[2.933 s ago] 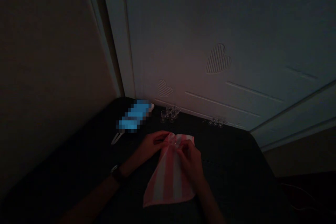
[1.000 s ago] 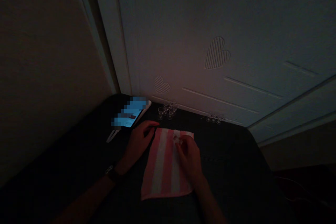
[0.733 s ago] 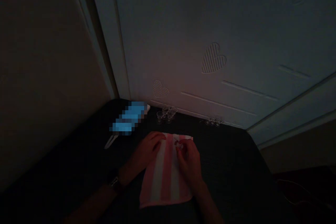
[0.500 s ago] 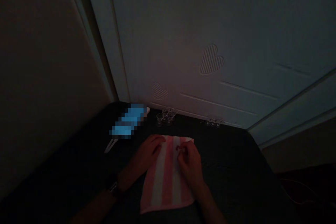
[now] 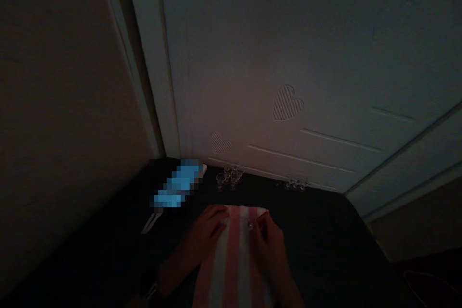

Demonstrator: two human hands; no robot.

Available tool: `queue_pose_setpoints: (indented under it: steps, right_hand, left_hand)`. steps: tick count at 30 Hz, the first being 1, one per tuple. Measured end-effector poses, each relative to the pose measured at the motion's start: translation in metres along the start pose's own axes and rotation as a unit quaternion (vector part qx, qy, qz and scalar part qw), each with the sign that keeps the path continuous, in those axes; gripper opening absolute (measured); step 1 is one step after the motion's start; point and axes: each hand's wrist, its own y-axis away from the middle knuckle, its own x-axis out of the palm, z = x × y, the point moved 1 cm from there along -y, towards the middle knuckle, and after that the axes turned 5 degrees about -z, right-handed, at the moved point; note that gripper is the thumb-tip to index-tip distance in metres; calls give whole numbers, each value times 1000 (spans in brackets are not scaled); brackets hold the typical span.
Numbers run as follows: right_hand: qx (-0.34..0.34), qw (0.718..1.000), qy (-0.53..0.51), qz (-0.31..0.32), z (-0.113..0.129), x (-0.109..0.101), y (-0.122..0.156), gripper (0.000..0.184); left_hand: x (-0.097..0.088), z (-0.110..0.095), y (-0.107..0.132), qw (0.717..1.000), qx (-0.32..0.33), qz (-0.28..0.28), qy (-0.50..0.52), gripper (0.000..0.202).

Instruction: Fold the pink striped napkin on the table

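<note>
The left hand (image 5: 207,227), fingers loosely parted, rests on the striped towel (image 5: 231,267); toward its upper right, a small clear piece (image 5: 250,224) sits at the fingertips of the curled right hand (image 5: 272,243) — whether pinched is unclear.

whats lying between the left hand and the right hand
In the head view, a pink-and-white striped cloth spans between the left hand and right hand, with a small clear object at the right fingers.

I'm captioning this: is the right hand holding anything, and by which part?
A small clear object seems held by the right hand; the gripped part is too dark to tell.
</note>
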Motion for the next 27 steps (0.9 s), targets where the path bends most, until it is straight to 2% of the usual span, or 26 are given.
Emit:
queue_pose_setpoints:
  steps: [5,11,17,21,27]
  right_hand:
    - [7,999,-37,7,-1,3,1,17]
    - [-13,996,-76,55,6,6,1,15]
    - [-36,993,-55,93,6,5,0,14]
    - [-40,995,-26,89,5,3,-1,14]
    - [-35,999,7,35,1,-2,-2,14]
  left_hand:
    - [-1,-1,-1,1000,14,0,-5,30]
    - [2,2,-1,999,27,1,-33,29]
    - [4,6,-2,998,47,0,-37,31]
    - [1,2,-2,997,59,5,-41,32]
    - [-2,-2,-2,997,56,22,-46,35]
